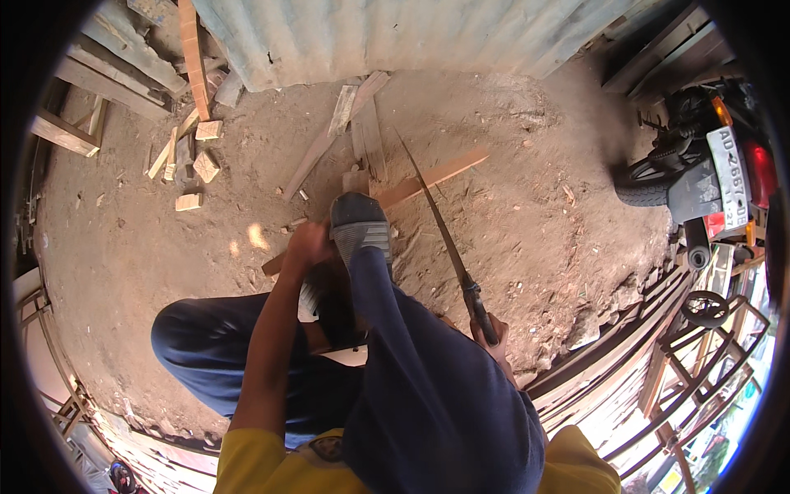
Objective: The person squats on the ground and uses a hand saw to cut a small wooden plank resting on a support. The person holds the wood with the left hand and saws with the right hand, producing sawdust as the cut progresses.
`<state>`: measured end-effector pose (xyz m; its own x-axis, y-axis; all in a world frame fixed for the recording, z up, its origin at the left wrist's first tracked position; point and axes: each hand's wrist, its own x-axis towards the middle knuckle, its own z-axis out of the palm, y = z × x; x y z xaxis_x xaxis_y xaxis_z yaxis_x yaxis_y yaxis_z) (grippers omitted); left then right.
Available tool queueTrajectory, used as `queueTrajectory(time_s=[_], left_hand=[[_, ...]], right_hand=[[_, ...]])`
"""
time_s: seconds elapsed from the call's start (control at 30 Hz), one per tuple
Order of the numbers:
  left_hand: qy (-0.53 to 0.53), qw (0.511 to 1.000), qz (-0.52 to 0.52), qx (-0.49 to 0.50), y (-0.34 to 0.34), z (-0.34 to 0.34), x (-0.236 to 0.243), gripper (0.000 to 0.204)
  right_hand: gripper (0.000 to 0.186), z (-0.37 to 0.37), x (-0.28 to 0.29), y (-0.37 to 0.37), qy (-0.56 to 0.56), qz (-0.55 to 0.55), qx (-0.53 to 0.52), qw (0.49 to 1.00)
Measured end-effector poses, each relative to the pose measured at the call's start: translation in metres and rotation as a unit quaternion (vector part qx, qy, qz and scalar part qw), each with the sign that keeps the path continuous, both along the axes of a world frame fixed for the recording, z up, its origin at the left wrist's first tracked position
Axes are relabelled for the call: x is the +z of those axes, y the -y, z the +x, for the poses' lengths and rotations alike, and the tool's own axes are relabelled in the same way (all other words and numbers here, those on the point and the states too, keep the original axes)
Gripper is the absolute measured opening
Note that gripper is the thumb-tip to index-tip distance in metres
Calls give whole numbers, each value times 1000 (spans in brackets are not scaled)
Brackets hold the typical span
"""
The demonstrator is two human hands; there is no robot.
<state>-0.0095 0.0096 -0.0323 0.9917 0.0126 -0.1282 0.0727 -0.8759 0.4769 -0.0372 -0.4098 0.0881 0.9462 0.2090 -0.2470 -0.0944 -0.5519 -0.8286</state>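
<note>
The dirt floor carries the work. A corrugated metal sheet stands along its far edge. A timber stack lies along the near-right edge; a motorcycle stands at the right edge, beyond the stack. The plank lies obliquely on the middle part of the floor, its right end nearer the far edge than its left end. The saw extends from the right hand toward the far edge; its blade crosses over the plank in this view. Blade contact with the plank cannot be determined. A dark shoe is positioned over the plank, between the two hands. The right hand is closed around the saw handle. The left hand is beside the shoe, at the plank's left portion; its finger closure cannot be determined. Small wood blocks lie toward the far-left corner.
</note>
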Motion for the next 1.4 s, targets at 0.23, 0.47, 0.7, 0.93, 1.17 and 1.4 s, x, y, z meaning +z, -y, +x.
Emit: queueTrajectory(time_s=[0.23,0.47,0.7,0.93,1.17,1.4], left_hand=[[-44,998,-8,31,2,8,19,35],[-40,999,9,-11,-21,3,-14,32],[-72,997,-2,1,-8,13,5,32],[-46,999,0,21,-3,12,19,32],[-59,998,-4,27,-1,1,4,36],[-25,997,-17,65,8,2,10,41]], right_hand=[[21,47,9,-69,-15,41,-10,999],[19,11,-1,-11,90,-72,138,984],[17,12,-6,-34,-90,36,-23,995],[18,20,20,-50,-76,-1,19,997],[24,-14,14,-19,-86,12,-5,996],[17,2,24,-24,8,-11,29,1000]])
